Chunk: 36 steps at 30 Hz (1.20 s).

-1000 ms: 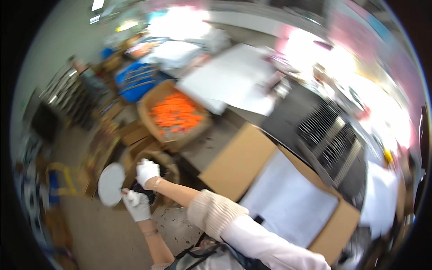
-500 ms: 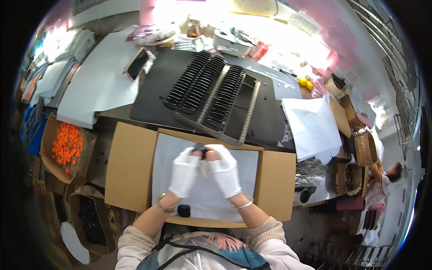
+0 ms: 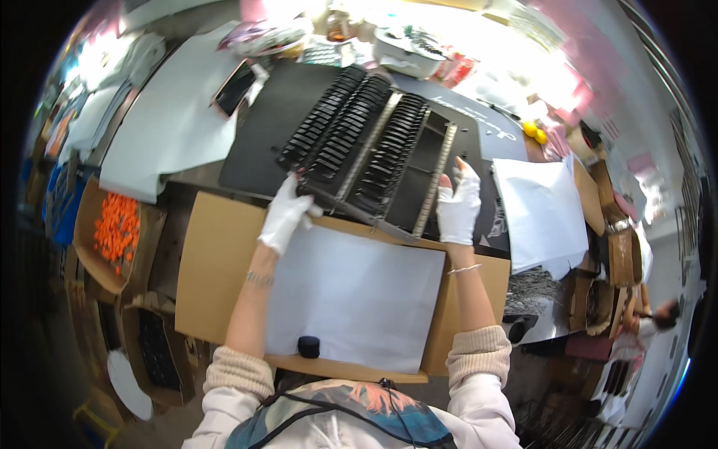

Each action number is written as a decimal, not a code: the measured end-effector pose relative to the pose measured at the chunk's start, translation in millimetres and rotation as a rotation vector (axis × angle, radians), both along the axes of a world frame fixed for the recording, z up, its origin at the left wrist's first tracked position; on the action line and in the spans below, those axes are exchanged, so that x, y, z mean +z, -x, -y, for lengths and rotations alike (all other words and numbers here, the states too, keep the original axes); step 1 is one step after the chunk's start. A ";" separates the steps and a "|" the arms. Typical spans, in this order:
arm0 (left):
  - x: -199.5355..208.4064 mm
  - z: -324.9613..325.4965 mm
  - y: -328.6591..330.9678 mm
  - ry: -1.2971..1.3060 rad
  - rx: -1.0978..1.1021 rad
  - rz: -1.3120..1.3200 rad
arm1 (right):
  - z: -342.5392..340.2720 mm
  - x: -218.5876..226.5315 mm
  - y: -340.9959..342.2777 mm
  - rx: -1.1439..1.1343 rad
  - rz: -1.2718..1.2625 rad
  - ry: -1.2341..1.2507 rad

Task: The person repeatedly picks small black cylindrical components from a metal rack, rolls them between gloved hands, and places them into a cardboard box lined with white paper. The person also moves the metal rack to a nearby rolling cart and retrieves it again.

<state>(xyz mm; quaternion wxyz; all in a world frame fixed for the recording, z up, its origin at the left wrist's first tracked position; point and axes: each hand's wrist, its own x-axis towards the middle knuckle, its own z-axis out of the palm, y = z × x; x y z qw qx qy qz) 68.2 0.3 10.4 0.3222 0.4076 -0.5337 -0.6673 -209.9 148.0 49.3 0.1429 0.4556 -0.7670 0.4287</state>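
Observation:
A metal rack (image 3: pixel 366 168) with rows of thin black curved pieces (image 3: pixel 329 123) lies at a slant on a black mat. My left hand (image 3: pixel 282 217), in a white glove with bare fingertips, is at the rack's near left corner, fingers apart and seeming to touch it. My right hand (image 3: pixel 458 206), gloved alike, is beside the rack's right rail with thumb and fingers spread; whether it touches the rail I cannot tell. Nearer to me, a small black round piece (image 3: pixel 308 346) sits on white lining (image 3: pixel 359 299) in an open cardboard box (image 3: pixel 221 269).
Orange pieces fill a carton (image 3: pixel 101 262) on the left. A phone (image 3: pixel 235 88) rests on white paper at the back left. White sheets (image 3: pixel 538 213) lie to the right. A grey tub (image 3: pixel 407 54) stands at the back. Another person (image 3: pixel 632 329) is at far right.
My hands were together over the box around a small dark thing. They have parted and moved forward to the rack's two sides, and that thing no longer shows in them.

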 end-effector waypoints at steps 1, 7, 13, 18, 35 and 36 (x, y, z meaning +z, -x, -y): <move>0.9 1.1 2.5 0.015 -0.089 -0.004 | 16.5 6.6 -36.2 0.180 0.202 0.116; 11.1 11.5 13.2 -0.014 0.001 0.053 | 148.2 1.8 -148.4 0.211 0.731 0.478; 1.0 31.1 18.1 0.009 -0.098 0.192 | 254.2 -19.8 -85.5 -0.353 0.185 0.084; 1.3 36.0 15.0 0.081 -0.115 0.228 | 312.2 -24.6 4.3 -0.276 0.368 0.337; -5.6 34.5 19.8 0.040 -0.048 0.070 | 388.4 -19.8 174.5 0.315 0.163 -1.078; -5.4 34.4 19.4 0.025 -0.055 0.094 | 392.9 -26.6 172.9 0.247 0.302 -1.072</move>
